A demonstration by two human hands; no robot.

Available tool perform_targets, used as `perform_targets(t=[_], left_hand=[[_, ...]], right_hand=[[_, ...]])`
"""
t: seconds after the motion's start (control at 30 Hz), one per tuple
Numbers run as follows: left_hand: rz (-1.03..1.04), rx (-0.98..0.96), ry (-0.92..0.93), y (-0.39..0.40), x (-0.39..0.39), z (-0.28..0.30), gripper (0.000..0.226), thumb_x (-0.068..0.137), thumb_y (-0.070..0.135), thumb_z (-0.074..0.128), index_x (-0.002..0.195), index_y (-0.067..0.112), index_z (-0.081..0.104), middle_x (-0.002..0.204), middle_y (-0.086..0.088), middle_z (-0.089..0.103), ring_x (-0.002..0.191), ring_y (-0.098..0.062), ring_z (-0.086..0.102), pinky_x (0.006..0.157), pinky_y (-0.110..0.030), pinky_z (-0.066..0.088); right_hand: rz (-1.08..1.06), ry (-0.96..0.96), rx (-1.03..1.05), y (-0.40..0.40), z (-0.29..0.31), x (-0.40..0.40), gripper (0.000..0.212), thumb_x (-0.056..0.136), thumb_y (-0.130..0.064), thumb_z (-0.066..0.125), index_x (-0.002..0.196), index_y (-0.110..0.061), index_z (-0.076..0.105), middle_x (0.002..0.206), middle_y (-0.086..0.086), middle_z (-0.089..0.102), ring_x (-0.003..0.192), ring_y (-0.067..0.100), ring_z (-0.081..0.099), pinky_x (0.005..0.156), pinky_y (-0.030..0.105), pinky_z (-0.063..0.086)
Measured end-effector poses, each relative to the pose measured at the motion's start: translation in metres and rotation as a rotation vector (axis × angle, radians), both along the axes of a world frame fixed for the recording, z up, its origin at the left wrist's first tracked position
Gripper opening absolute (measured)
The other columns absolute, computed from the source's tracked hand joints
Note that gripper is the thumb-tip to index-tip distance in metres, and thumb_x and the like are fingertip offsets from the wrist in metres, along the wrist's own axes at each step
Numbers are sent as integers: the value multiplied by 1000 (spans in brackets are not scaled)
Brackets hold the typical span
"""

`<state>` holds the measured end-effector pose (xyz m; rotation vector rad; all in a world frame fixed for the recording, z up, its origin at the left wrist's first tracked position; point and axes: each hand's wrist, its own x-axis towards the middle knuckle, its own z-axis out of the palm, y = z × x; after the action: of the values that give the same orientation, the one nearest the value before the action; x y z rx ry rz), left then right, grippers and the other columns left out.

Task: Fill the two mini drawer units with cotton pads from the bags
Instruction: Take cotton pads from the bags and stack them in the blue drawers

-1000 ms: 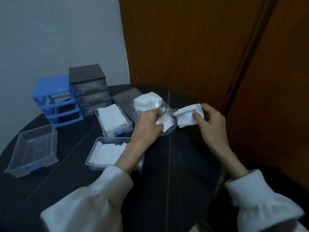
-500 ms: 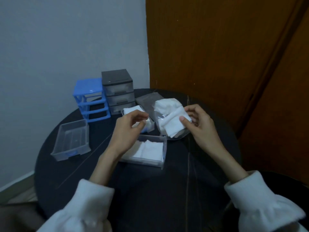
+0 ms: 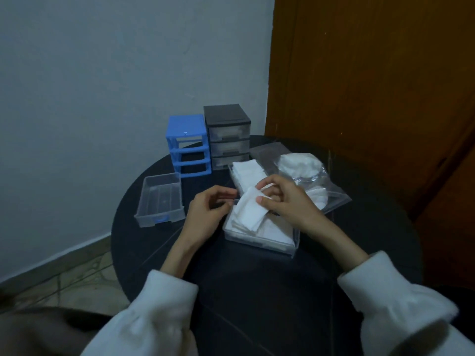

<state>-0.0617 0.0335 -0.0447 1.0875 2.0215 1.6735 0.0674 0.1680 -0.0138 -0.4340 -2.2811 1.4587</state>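
Note:
My right hand [image 3: 288, 201] pinches a small stack of white cotton pads [image 3: 250, 210] and holds it over the near clear drawer [image 3: 259, 241], which has pads lying in it. My left hand [image 3: 208, 214] hovers just left of the stack with fingers curled, holding nothing. A second clear drawer [image 3: 234, 173] heaped with pads lies behind. The clear bag [image 3: 331, 199] with more pads lies at the right. The blue drawer unit [image 3: 187, 145] stands with its slots bare beside the black drawer unit [image 3: 227, 137].
An empty clear drawer [image 3: 160, 201] with a blue handle sits at the left of the round black table [image 3: 257, 286]. A flat empty bag [image 3: 270, 152] lies behind the full one. A brown wooden door is at the right, a pale wall at the left.
My right hand carried the pad stack from beside the bag leftward and down over the near drawer. My left hand let go of the bag and moved next to the drawer.

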Motion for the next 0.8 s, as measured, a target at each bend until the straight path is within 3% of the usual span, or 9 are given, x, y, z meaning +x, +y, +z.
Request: perform_targets(t=[0.17, 0.3, 0.43, 0.57, 0.67, 0.8], left_hand=[[-5, -10, -51, 0, -1, -1, 26, 83, -6, 59, 94, 16, 67, 92, -3, 71, 88, -10, 67, 84, -20, 52], [-1, -13, -64, 1, 0, -2, 23, 84, -4, 60, 97, 13, 67, 92, -4, 70, 87, -9, 66, 80, -16, 52], [22, -15, -73, 1, 0, -3, 22, 84, -3, 61, 98, 13, 67, 92, -2, 71, 86, -8, 66, 81, -17, 52], [17, -2, -88, 1, -2, -4, 22, 83, -2, 62, 94, 16, 67, 89, -1, 71, 83, -4, 66, 80, -17, 52], [12, 5, -100, 2, -2, -5, 22, 84, -3, 61, 94, 16, 67, 90, -2, 71, 82, -4, 66, 79, -16, 52], [11, 7, -112, 2, -3, -6, 23, 83, -3, 62, 94, 16, 67, 90, -3, 71, 86, -8, 67, 80, -17, 52]], right_hand=[[3, -68, 211, -2, -6, -6, 10, 86, -14, 65, 89, -19, 57, 91, 6, 63, 86, 22, 60, 78, 35, 51], [59, -83, 490, -11, -6, -6, 7, 88, -17, 62, 92, -18, 67, 90, 0, 66, 80, 13, 57, 71, 19, 42], [57, -73, 666, -15, -6, -1, 16, 91, -21, 57, 101, -18, 69, 113, -4, 60, 96, 3, 51, 84, 19, 42], [57, -42, 692, -16, -2, 9, 22, 95, -24, 52, 112, -19, 65, 126, -6, 55, 113, 3, 46, 93, 19, 38], [138, -126, 681, -22, -3, 15, 36, 97, -33, 46, 131, -24, 52, 137, -9, 49, 125, 2, 42, 101, 17, 32], [199, -232, 732, -27, -10, 17, 45, 98, -39, 42, 140, -24, 40, 145, -7, 41, 130, 2, 36, 99, 9, 23]])
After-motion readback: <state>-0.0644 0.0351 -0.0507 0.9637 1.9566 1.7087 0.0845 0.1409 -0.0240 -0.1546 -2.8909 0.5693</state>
